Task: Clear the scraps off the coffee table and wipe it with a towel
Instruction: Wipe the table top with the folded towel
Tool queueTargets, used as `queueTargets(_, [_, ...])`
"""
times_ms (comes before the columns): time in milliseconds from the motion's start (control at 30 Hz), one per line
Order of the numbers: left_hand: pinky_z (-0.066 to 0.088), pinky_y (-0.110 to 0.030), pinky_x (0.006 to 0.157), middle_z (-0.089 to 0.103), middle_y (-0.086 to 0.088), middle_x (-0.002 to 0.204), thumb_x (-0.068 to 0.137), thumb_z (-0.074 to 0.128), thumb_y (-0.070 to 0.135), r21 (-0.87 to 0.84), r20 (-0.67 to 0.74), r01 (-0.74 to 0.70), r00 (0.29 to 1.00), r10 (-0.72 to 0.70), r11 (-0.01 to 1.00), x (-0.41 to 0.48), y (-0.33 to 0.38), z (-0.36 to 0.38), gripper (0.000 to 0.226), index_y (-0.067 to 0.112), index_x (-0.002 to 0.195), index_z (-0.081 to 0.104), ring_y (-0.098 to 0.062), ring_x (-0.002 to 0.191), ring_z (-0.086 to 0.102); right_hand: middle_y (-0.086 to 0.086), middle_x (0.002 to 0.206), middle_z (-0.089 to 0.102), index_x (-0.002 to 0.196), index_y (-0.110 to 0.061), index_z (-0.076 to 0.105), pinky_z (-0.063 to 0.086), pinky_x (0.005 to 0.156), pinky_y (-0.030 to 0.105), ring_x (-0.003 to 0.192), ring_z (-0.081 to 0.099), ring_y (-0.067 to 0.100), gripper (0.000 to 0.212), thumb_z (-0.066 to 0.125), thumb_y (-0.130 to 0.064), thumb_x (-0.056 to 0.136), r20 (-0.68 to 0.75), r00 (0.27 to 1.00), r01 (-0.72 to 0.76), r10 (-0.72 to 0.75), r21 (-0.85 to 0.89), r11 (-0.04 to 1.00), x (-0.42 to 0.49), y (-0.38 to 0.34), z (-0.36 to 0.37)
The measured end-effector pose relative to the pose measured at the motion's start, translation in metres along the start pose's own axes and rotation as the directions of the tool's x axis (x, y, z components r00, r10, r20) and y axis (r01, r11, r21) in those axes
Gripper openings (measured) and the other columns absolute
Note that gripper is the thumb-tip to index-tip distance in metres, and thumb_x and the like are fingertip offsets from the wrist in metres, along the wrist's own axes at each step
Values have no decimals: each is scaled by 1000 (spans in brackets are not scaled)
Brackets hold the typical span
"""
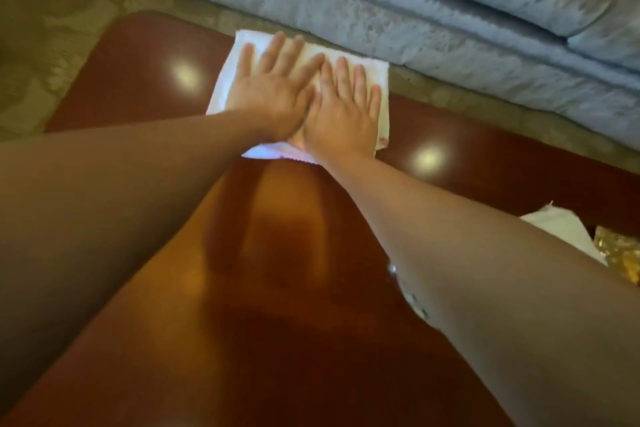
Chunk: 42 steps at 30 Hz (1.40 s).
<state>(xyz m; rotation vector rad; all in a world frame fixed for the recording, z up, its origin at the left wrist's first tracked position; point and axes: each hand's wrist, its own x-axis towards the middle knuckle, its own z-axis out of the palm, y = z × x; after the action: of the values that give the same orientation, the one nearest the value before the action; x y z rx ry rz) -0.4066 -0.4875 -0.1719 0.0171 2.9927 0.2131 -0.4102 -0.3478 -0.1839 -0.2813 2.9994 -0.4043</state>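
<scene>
A folded white towel lies flat on the glossy reddish-brown coffee table, near its far edge. My left hand presses down on the towel's left half with its fingers straight and spread. Beside it, my right hand presses on the right half, fingers also straight. The left hand's thumb side overlaps the right hand. Both forearms stretch out over the table top.
A grey-blue velvet sofa stands just beyond the table's far edge, with a strip of patterned carpet between and to the left. White paper scraps and a gold crumpled wrapper lie at the table's right, partly behind my right forearm.
</scene>
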Motion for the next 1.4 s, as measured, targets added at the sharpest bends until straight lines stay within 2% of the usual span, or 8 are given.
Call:
queueTargets(200, [1, -62, 125, -14, 2, 173, 106, 9, 50, 40, 33, 45, 998, -46, 998, -43, 9, -1, 59, 41, 162, -5, -23, 159, -14, -7, 177, 3, 168, -32, 12, -4, 132, 46, 164, -4, 18, 58, 18, -44, 111, 20, 1000, 7, -7, -22, 1000, -38, -6, 0])
queueTargets(333, [7, -64, 124, -12, -2, 173, 102, 3, 50, 77, 37, 28, 999, -31, 997, -102, 10, 7, 63, 37, 163, -5, -26, 160, -12, -4, 176, 15, 166, -29, 23, 5, 132, 48, 164, 6, 19, 62, 16, -44, 107, -38, 998, 57, -58, -29, 998, -97, -16, 7])
queueTargets(467, [16, -68, 120, 3, -8, 174, 103, 15, 45, 81, 30, 18, 999, -20, 997, -186, 7, 24, 62, 32, 164, 11, -31, 160, 2, -3, 171, 31, 161, -27, 40, 22, 129, 50, 161, 22, 20, 57, 33, -41, 106, -122, 989, 83, -86, -31, 996, -180, -27, 24])
queueTargets(600, [17, -71, 117, 11, -14, 172, 100, 26, 41, 72, 36, 13, 999, -16, 997, -286, 14, 39, 64, 26, 162, 22, -37, 159, 6, -4, 169, 36, 156, -25, 48, 29, 126, 52, 160, 25, 21, 54, 47, -39, 104, -135, 983, 130, -127, 16, 991, -277, -37, 31])
queueTargets(767, [18, -73, 115, 13, -21, 171, 92, 35, 40, 80, 56, 3, 998, -7, 997, -374, 60, 56, 72, 14, 159, 36, -43, 158, 10, -6, 173, 26, 162, -25, 38, 28, 126, 50, 162, 17, 21, 58, 52, -35, 107, -94, 988, 128, -123, 46, 991, -370, -8, 23])
queueTargets(1000, [16, -72, 118, 10, -21, 171, 90, 37, 45, 60, 100, -20, 995, 14, 998, -404, 184, 73, 77, 15, 160, 32, -43, 158, 9, -8, 173, 26, 163, -27, 34, 26, 127, 49, 162, 19, 19, 55, 43, -35, 109, -43, 998, 43, -41, 45, 998, -433, 97, -12])
queueTargets(1200, [14, -73, 119, 6, -18, 172, 95, 36, 44, -2, 149, -91, 985, 90, 996, -413, 333, 94, 73, 19, 163, 23, -41, 159, 3, -6, 174, 22, 165, -27, 30, 24, 128, 50, 163, 15, 19, 56, 40, -33, 110, 28, 1000, 1, -1, -32, 999, -484, 239, -51])
queueTargets(1400, [15, -71, 120, 7, -14, 173, 98, 36, 45, -75, 177, -146, 972, 157, 986, -400, 479, 112, 72, 22, 163, 18, -36, 160, 1, -6, 176, 11, 167, -27, 19, 20, 128, 48, 164, 8, 19, 57, 28, -37, 112, 110, 991, -59, 76, -150, 987, -515, 384, -89])
